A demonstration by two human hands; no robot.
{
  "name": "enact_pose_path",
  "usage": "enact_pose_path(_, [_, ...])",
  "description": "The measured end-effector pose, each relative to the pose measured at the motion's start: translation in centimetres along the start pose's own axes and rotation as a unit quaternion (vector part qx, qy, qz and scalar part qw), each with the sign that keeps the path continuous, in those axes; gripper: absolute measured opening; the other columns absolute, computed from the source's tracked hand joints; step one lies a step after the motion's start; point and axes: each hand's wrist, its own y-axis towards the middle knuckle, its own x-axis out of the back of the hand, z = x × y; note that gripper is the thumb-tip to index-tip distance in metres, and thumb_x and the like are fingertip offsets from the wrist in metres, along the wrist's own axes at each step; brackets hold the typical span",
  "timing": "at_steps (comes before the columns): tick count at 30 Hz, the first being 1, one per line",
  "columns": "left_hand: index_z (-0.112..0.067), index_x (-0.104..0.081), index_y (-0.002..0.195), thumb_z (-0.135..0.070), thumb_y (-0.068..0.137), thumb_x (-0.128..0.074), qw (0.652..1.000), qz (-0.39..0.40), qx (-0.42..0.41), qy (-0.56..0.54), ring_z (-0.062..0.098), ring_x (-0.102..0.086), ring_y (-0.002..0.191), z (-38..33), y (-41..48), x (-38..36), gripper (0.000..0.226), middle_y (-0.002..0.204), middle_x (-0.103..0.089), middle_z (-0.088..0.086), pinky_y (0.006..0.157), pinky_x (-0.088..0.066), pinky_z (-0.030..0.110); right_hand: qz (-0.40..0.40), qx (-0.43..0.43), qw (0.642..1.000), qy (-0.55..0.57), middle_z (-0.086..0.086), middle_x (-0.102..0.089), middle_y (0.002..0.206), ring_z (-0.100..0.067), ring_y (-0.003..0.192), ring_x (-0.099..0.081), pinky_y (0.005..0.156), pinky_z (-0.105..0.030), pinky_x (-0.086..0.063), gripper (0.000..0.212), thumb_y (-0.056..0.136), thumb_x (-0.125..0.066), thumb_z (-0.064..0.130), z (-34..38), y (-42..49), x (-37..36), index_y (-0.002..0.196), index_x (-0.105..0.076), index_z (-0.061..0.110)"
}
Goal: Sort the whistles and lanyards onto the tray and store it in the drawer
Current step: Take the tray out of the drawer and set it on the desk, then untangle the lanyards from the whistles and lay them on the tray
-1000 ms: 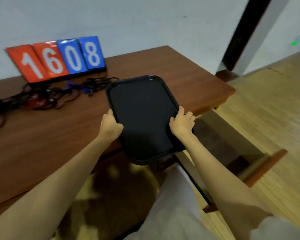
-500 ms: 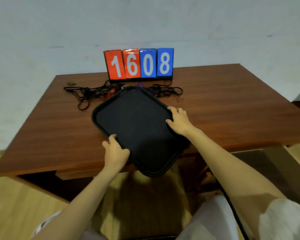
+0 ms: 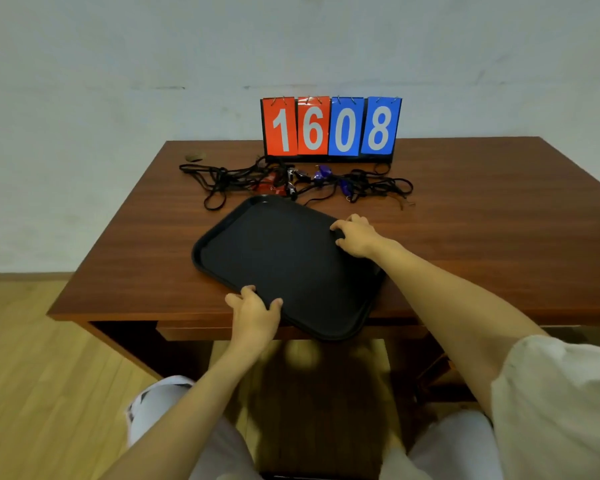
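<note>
Black rectangular plastic tray (image 3: 284,258) lies skewed across the brown wooden counter (image 3: 482,209), with its near corner overhanging the near edge. Left hand (image 3: 253,313): grip clamped on near-left rim, thumb on top. Right hand (image 3: 355,237): arm extended, grip clamped on far-right rim. Tangled black lanyards with red and purple whistles (image 3: 291,181) lie just past the tray's far corner.

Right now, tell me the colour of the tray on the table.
The tray is plain black; the head view shows it.
</note>
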Motion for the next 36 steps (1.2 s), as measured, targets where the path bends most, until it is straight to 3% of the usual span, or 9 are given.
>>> enact_pose_path(7, [-0.007,-0.04,0.131,-0.065,0.084,-0.047,0.967,0.005,-0.088,0.24,0.03,-0.059,0.1,-0.5,0.6,0.2,0.075,0.127,-0.04,0.013,0.079,-0.053,0.038,-0.024,-0.02,0.999,-0.021,-0.015,0.001,0.159,-0.035,0.146,0.01,0.116,-0.059,0.002,0.047,0.1,-0.04,0.022,0.9,-1.9,-1.8,0.146,-0.033,0.019])
enact_pose_path(12, [-0.01,-0.058,0.119,-0.073,0.082,-0.037,0.891,-0.068,-0.188,0.408,0.032,-0.033,0.128,-0.7,1.5,0.4,0.077,0.133,-0.041,0.015,0.108,-0.03,0.041,-0.015,0.006,0.998,-0.064,-0.009,-0.005,0.16,-0.03,0.148,0.006,0.117,-0.056,0.0,0.049,0.102,-0.032,0.034,-0.2,-5.6,-4.2,0.149,-0.025,0.022])
enact_pose_path(16, [-0.005,-0.057,0.124,-0.072,0.087,-0.025,0.88,-0.025,-0.199,0.431,0.03,-0.025,0.141,-1.0,1.5,-0.3,0.083,0.14,-0.047,0.015,0.119,0.002,0.047,0.019,-0.012,0.997,-0.073,0.003,-0.003,0.161,-0.025,0.149,0.0,0.116,-0.058,0.002,0.051,0.102,-0.022,0.045,-1.5,-7.4,-4.7,0.151,-0.012,0.036])
enact_pose_path(20, [-0.006,-0.065,0.115,-0.066,0.091,-0.01,0.859,-0.001,-0.224,0.46,0.027,-0.036,0.136,-1.8,-0.9,-1.4,0.085,0.127,-0.06,0.01,0.118,0.008,0.049,0.037,-0.039,0.994,-0.094,0.006,-0.003,0.161,-0.027,0.149,-0.001,0.114,-0.062,0.003,0.049,0.102,-0.022,0.044,-3.2,-7.8,-3.0,0.15,-0.012,0.041])
enact_pose_path(24, [-0.013,-0.069,0.105,-0.05,0.099,-0.023,0.864,0.064,-0.277,0.415,0.022,-0.041,0.134,-4.3,-1.2,-2.7,0.059,0.119,-0.066,0.006,0.118,0.008,0.046,0.027,-0.104,0.99,-0.096,0.001,-0.004,0.161,-0.03,0.148,0.002,0.114,-0.064,0.001,0.049,0.104,-0.023,0.035,-5.0,-7.0,-1.3,0.152,-0.011,0.033])
enact_pose_path(26, [-0.014,-0.058,0.122,-0.04,0.098,-0.037,0.882,0.075,-0.286,0.366,0.022,-0.04,0.133,-4.7,0.7,-2.7,0.041,0.132,-0.056,0.006,0.119,-0.004,0.043,0.007,-0.106,0.99,-0.089,-0.003,-0.01,0.16,-0.031,0.147,-0.001,0.115,-0.061,-0.004,0.05,0.103,-0.028,0.034,-5.0,-6.8,-1.2,0.151,-0.019,0.025])
enact_pose_path(28, [-0.016,-0.044,0.137,-0.037,0.095,-0.046,0.899,0.069,-0.251,0.353,0.026,-0.032,0.137,-4.6,3.1,-2.1,0.047,0.145,-0.04,0.009,0.118,-0.012,0.044,-0.001,-0.075,0.995,-0.072,-0.003,-0.014,0.159,-0.03,0.147,-0.007,0.116,-0.059,-0.01,0.051,0.102,-0.031,0.037,-4.5,-6.8,-1.7,0.15,-0.023,0.022])
enact_pose_path(32, [-0.023,-0.03,0.147,-0.047,0.097,-0.039,0.916,0.098,-0.173,0.348,0.029,-0.015,0.145,-3.8,6.2,-0.9,0.057,0.157,-0.02,0.006,0.116,-0.012,0.053,0.005,-0.061,0.998,-0.027,-0.001,-0.01,0.161,-0.028,0.148,-0.008,0.116,-0.054,-0.019,0.055,0.101,-0.03,0.043,-4.8,-6.4,-2.5,0.151,-0.018,0.023])
enact_pose_path(36, [-0.025,-0.022,0.15,-0.048,0.098,-0.034,0.915,0.127,-0.19,0.333,0.026,-0.003,0.148,-3.8,7.5,-1.1,0.057,0.16,-0.01,0.003,0.117,-0.005,0.053,-0.006,-0.082,0.996,-0.033,-0.001,-0.011,0.16,-0.028,0.147,-0.012,0.115,-0.048,-0.026,0.057,0.101,-0.03,0.046,-5.2,-6.3,-2.4,0.152,-0.017,0.022])
